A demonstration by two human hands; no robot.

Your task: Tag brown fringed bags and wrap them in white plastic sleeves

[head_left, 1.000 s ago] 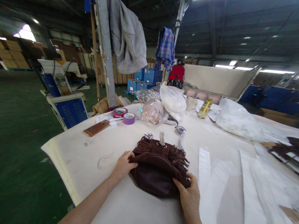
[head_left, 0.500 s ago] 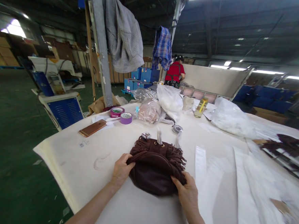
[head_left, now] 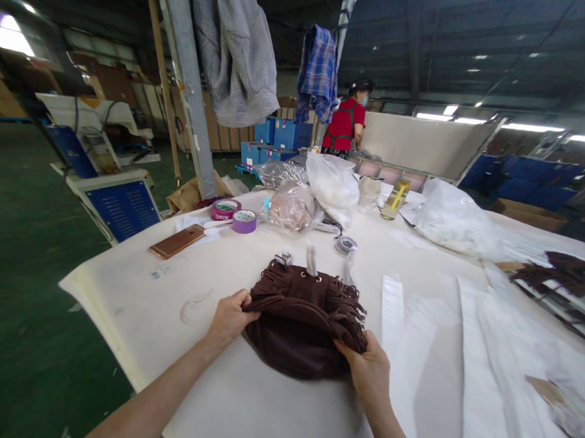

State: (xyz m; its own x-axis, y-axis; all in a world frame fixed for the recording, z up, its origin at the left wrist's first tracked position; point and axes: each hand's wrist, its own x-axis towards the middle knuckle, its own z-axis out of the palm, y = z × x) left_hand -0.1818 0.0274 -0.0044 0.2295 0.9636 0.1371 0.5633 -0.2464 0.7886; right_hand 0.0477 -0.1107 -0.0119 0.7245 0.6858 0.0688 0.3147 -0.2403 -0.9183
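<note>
A dark brown fringed handbag point(head_left: 298, 353) lies on the pale table in front of me, its fringe and two small metal eyelets on the far side. My left hand point(head_left: 230, 318) pinches the bag's left edge between thumb and fingers. On the opposite side my right hand point(head_left: 370, 366) grips the right edge, thumb on top. Wrapped hardware and pale strips stick up at the bag's far end. The inside of the bag is hidden from view.
Beyond the bag lie a phone point(head_left: 177, 241), a purple tape roll point(head_left: 244, 221), a grey tape roll point(head_left: 345, 245) and a plastic-wrapped bundle point(head_left: 292, 207). White sheets point(head_left: 487, 373) cover the right side. A person in red point(head_left: 343, 126) stands at the back.
My left hand has drawn the bag's left edge slightly outward and up; the right hand keeps its grip. The view has shifted a little, and the person at the back has turned and straightened.
</note>
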